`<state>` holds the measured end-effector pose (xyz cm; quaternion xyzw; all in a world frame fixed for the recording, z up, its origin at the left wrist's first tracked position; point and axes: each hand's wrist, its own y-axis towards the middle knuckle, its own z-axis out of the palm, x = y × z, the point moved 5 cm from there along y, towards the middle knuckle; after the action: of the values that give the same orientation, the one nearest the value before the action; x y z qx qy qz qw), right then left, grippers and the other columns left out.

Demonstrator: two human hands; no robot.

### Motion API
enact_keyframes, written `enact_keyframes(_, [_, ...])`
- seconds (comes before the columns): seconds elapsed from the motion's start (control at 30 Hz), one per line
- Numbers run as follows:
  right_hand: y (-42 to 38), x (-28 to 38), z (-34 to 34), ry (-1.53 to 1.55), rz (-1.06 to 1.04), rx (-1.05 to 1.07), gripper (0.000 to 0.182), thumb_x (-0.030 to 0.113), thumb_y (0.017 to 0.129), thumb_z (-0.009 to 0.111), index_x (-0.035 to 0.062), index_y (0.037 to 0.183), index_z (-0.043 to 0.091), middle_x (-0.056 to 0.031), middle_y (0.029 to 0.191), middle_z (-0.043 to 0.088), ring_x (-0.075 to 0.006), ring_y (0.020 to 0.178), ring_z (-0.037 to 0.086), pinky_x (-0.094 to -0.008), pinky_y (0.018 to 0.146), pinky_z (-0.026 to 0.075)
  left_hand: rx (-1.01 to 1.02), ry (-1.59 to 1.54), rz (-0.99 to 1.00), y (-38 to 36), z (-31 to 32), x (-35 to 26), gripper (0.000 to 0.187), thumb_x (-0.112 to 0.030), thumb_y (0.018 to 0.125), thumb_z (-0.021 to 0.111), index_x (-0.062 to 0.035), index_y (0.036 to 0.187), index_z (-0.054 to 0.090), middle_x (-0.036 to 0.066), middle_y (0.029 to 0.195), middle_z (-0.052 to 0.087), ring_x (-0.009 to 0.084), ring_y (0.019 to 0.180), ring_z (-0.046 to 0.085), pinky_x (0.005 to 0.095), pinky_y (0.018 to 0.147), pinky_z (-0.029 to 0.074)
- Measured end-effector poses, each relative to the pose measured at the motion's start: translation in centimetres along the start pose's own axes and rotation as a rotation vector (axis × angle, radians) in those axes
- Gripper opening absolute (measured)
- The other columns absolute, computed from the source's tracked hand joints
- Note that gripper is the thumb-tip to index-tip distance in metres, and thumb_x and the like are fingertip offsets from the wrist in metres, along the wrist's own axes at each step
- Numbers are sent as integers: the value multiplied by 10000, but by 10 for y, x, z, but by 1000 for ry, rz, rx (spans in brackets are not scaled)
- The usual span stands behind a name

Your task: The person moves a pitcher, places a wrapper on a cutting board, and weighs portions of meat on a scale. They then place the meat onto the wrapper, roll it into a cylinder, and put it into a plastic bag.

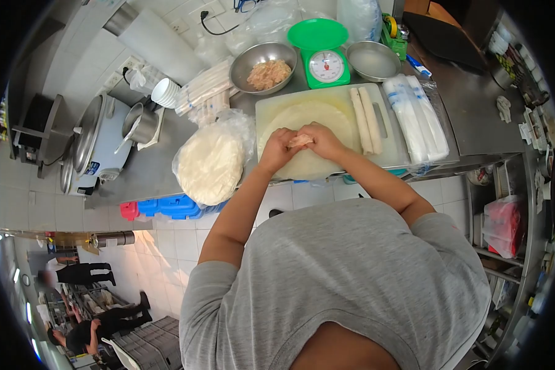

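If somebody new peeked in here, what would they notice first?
Probably the bright green scale, standing behind the cutting board beside a metal bowl of pinkish filling. Next, the left hand and right hand, close together on a pinkish lump over a pale round sheet. Right of them lie two pale rolls.

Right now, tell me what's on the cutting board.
A round sheet and two rolls. Left hand and right hand hold pinkish filling over the sheet, partly hiding both.
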<state>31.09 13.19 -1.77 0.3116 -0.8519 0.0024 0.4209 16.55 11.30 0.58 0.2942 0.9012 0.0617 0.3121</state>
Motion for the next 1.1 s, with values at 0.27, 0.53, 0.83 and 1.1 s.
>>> enact_keyframes(0.27, [2,-8,-21,411,100,-29,325,99,726,725,135,1048,691,-50,879,604,-253,895,536,-343,805,448,-132,-240,-44,-6,-28,-12,439,-135,678,805,-50,1073,635,98,1093,570,252,981,571,351,823,481])
enact_keyframes(0.53, [11,-3,-17,-13,-60,-19,203,175,732,722,122,928,722,-40,867,593,-255,885,509,-364,789,432,-55,-214,-100,-12,-10,11,425,-93,682,794,-34,1072,635,108,1097,554,245,1002,565,317,827,485])
enact_keyframes(0.83, [9,6,-12,-7,-51,27,351,191,690,771,82,1010,679,-65,909,552,-271,922,522,-376,829,423,13,-87,-119,-6,-12,15,537,-150,640,837,-5,1095,590,106,947,586,260,947,591,336,818,487])
enact_keyframes(1.1, [7,29,-42,-2,-134,-191,280,205,706,753,153,978,715,-55,910,589,-244,876,518,-384,811,421,-240,-268,-145,-17,-35,3,207,-92,759,747,-64,953,681,99,1001,621,199,934,617,316,787,499])
